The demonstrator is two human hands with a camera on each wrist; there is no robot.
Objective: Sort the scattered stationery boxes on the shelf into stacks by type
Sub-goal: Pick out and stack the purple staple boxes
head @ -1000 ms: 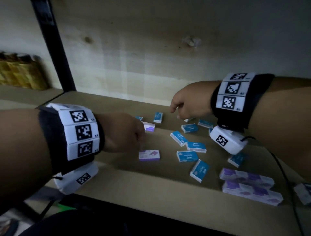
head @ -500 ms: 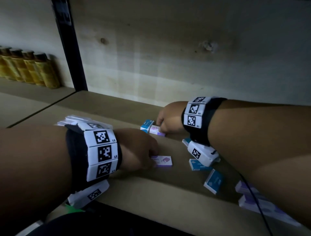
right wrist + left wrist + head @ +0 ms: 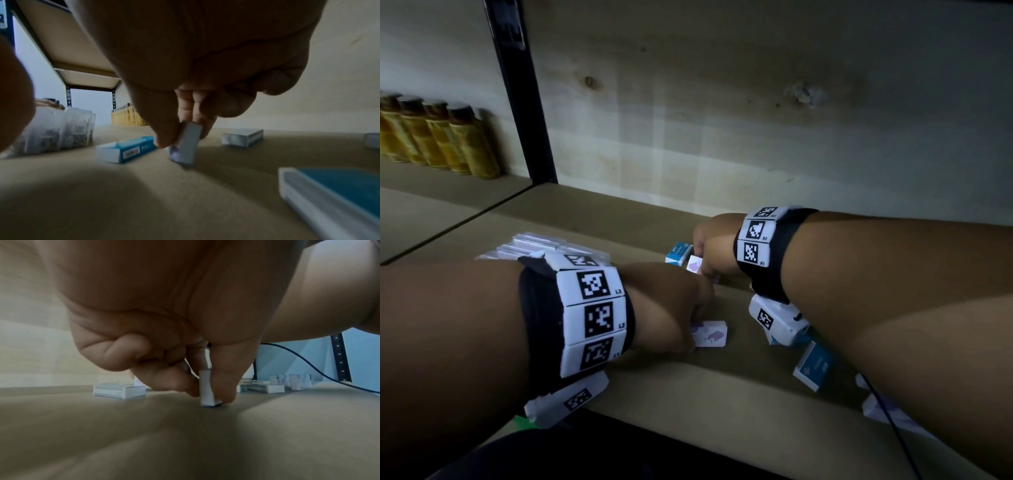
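Small blue and purple stationery boxes lie scattered on the brown shelf (image 3: 619,233). My left hand (image 3: 688,322) pinches a purple box (image 3: 710,334) near the shelf's front; in the left wrist view that purple box (image 3: 206,389) stands on edge between thumb and fingers. My right hand (image 3: 703,260) grips another purple box (image 3: 694,264) farther back, tilted up off the shelf, seen as the purple box (image 3: 188,144) in the right wrist view. A blue box (image 3: 678,253) lies just left of it, the same blue box (image 3: 125,149) beside my thumb.
More blue boxes (image 3: 813,366) and long purple boxes (image 3: 883,407) lie at the right under my forearm. Clear bags (image 3: 530,245) sit at the left. Amber bottles (image 3: 441,137) stand beyond a black post (image 3: 520,92). A cable (image 3: 893,435) trails from my right wrist.
My left hand has closed on the front purple box and tipped it on edge. My right hand reached to the back and lifted the other purple box.
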